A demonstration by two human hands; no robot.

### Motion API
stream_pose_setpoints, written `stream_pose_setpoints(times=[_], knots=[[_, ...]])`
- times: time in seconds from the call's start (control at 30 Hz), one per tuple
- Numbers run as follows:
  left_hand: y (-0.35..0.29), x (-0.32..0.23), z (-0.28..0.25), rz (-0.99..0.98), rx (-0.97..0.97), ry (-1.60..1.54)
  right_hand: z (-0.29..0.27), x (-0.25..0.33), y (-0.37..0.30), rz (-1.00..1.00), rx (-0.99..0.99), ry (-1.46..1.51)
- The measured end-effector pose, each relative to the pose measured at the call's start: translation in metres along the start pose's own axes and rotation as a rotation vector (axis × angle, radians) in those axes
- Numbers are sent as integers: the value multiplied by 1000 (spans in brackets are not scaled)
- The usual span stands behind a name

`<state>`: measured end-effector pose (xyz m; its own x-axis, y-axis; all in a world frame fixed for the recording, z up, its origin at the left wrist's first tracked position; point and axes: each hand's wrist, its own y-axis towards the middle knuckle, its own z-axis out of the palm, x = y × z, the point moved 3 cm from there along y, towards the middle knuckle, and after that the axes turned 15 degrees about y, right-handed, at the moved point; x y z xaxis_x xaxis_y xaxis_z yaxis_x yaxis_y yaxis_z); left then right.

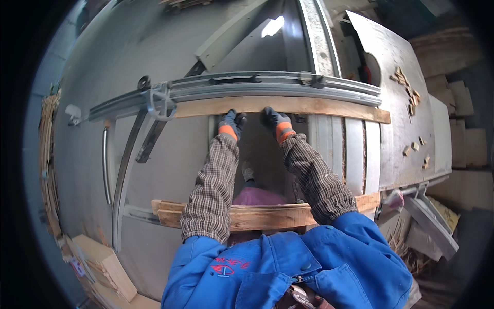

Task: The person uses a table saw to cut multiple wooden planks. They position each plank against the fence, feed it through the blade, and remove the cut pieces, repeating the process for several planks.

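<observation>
A long wooden board (303, 105) lies crosswise in front of me, its far edge along a metal fence rail (278, 88). My left hand (233, 124), in a dark glove with an orange cuff, grips the board's near edge left of its middle. My right hand (276, 124), gloved alike, holds the same edge a short way to the right. Both hands look closed on the board, thumbs or fingertips against its edge; the fingers beneath are hidden. Close to my body, more wooden boards (257, 217) lie crosswise under my forearms.
A clear plastic handle or guard (161, 101) sits on the rail's left part. Metal slats (355, 154) run beneath the board's right end. On the right, a metal tabletop (396, 129) bears several small wood offcuts (403, 77). Stacked wood (105, 265) stands at the lower left.
</observation>
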<state>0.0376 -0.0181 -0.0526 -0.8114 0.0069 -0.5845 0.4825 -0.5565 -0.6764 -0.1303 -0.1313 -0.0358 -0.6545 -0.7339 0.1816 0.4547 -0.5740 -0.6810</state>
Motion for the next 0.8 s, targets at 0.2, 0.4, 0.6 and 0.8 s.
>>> stream_pose_setpoints(times=[0.2,0.4,0.6,0.8], knots=[[14,3,-30,8,-55,13,4,61,-51,-168,-89,-439],[29,-6,-30,38,-60,160,9,81,-34,-253,-139,-545],[-27,-13,23,79,168,116,3,90,-42,-260,-69,-330],[-36,-21,-2,56,-61,211,-2,72,-69,-206,-47,-289]])
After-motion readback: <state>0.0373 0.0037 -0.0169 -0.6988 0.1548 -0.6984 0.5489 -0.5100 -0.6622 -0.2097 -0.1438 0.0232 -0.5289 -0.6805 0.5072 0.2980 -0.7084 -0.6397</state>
